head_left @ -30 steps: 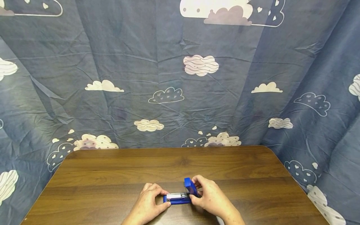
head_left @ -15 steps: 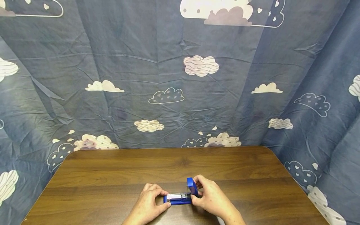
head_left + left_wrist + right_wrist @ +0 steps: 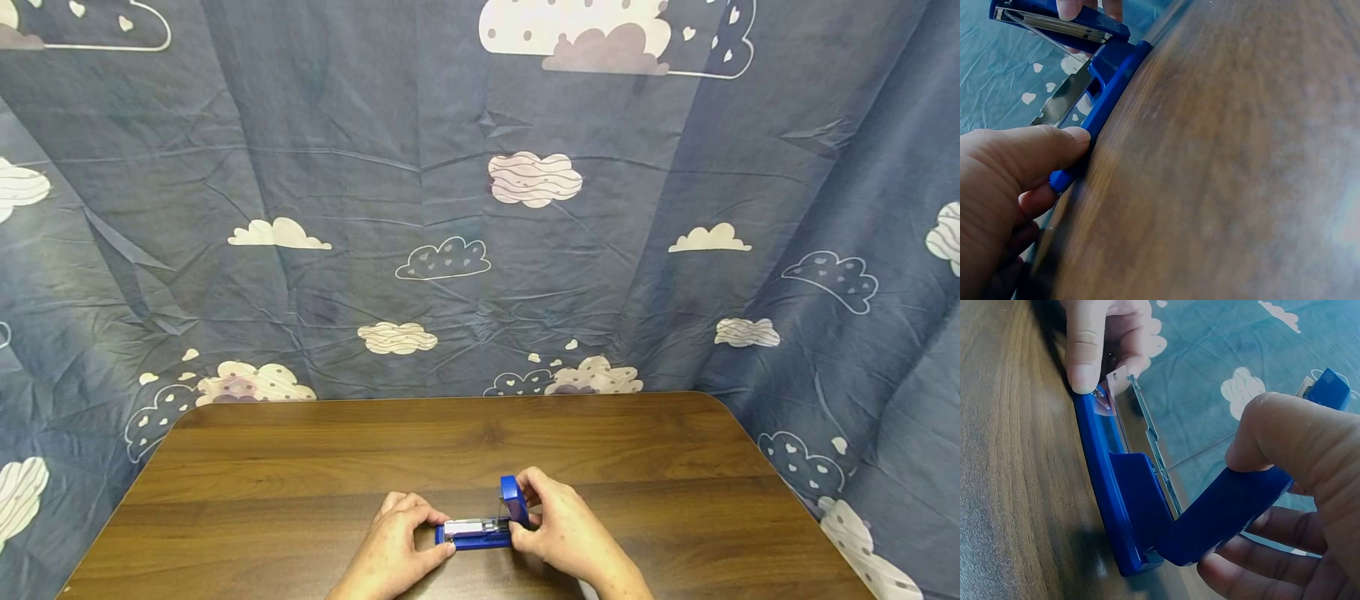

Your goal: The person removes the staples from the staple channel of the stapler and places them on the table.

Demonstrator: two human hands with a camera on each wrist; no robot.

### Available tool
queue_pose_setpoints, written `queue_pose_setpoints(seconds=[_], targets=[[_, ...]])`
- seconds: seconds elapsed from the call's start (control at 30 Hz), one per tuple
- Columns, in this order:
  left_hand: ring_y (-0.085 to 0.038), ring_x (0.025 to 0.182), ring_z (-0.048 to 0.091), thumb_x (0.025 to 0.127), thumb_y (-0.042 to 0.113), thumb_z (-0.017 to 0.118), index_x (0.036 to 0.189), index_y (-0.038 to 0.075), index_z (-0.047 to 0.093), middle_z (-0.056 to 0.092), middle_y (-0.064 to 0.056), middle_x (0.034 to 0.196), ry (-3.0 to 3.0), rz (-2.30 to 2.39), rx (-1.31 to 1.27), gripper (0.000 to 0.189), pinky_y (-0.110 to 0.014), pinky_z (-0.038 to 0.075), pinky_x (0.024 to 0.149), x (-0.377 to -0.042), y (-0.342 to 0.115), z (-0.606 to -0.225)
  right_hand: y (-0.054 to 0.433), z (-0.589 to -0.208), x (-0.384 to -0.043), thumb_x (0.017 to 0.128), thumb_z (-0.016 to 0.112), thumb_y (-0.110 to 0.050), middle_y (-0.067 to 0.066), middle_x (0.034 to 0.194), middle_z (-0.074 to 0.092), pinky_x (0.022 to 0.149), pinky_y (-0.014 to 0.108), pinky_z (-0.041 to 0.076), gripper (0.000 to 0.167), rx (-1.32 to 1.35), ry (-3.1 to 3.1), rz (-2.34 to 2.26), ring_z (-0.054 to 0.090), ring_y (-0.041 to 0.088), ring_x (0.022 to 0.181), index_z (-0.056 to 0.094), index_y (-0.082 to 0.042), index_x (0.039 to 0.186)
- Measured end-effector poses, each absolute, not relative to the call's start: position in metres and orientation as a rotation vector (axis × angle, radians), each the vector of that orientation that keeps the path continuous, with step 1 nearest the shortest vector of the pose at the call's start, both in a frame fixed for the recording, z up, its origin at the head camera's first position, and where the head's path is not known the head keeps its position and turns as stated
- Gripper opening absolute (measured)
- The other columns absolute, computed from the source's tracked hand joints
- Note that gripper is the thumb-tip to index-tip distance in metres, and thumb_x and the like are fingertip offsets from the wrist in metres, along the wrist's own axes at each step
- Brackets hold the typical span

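Note:
A blue stapler (image 3: 482, 542) lies on the wooden table, its top cover (image 3: 514, 500) swung up steeply at the right end. My left hand (image 3: 396, 540) pinches the base's left end between thumb and fingers; in the left wrist view the thumb (image 3: 1063, 147) presses the base's side. The raised cover is gripped by my right hand (image 3: 564, 525), with the thumb (image 3: 1272, 428) on one side and fingers on the other. Between cover and base, the metal staple magazine (image 3: 1141, 422) is exposed, and a thin coil spring (image 3: 1200, 452) stretches from it toward the cover.
The brown wooden table (image 3: 337, 450) extends around both hands. Behind it and along its sides hangs a dark blue curtain (image 3: 337, 192) printed with clouds.
The stapler's cover has tilted slightly further to the right with my right hand, widening the opening. My left hand stays in place on the base.

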State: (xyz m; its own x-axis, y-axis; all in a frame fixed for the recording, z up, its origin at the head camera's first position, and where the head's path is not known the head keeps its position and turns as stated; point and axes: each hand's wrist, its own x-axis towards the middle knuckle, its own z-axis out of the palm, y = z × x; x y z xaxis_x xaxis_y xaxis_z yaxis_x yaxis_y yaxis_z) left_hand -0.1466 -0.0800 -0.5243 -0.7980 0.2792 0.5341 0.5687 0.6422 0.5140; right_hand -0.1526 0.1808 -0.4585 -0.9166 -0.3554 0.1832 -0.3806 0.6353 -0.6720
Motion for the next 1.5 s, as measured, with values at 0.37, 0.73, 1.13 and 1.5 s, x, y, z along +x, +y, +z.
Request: queue_pose_setpoints(seconds=[0.37, 0.73, 1.13, 1.5], targets=[[-0.004, 0.091, 0.051, 0.066, 0.027, 0.092, 0.090, 0.027, 0.075, 0.062, 0.021, 0.087, -2.463, -0.960, -0.667, 0.029, -0.030, 0.045, 0.083, -0.1461, -0.0801, -0.5242, 0.1812, -0.4604, -0.1516, 0.076, 0.076, -0.001, -0.001, 0.095, 0.066, 0.074, 0.017, 0.057, 0.030, 0.700, -2.771, 1.221, 0.065, 0.007, 0.087, 0.062, -0.016, 0.099], [-0.005, 0.091, 0.052, 0.065, 0.027, 0.093, 0.090, 0.027, 0.075, 0.062, 0.020, 0.086, -2.435, -0.934, -0.683, 0.030, -0.030, 0.045, 0.082, -0.1468, -0.0798, -0.5241, 0.1824, -0.4601, -0.1521, 0.076, 0.074, -0.001, 0.004, 0.095, 0.067, 0.070, 0.019, 0.057, 0.030, 0.679, -2.798, 1.246, 0.068, 0.007, 0.080, 0.060, -0.012, 0.101], [-0.005, 0.090, 0.052, 0.064, 0.026, 0.093, 0.089, 0.027, 0.075, 0.062, 0.020, 0.086, -2.429, -0.947, -0.678, 0.030, -0.029, 0.045, 0.082, -0.1470, -0.0795, -0.5237, 0.1841, -0.4613, -0.1521, 0.071, 0.074, -0.006, -0.008, 0.083, 0.055, 0.064, 0.019, 0.049, 0.031, 0.641, -2.800, 1.089, 0.054, -0.001, 0.072, 0.055, -0.020, 0.092], [-0.005, 0.090, 0.051, 0.065, 0.026, 0.092, 0.090, 0.027, 0.075, 0.062, 0.020, 0.086, -2.437, -0.951, -0.684, 0.030, -0.029, 0.045, 0.081, -0.1467, -0.0803, -0.5250, 0.1860, -0.4612, -0.1520, 0.070, 0.075, -0.007, -0.010, 0.081, 0.052, 0.063, 0.018, 0.045, 0.033, 0.661, -2.785, 1.056, 0.052, 0.002, 0.071, 0.054, -0.021, 0.090]])
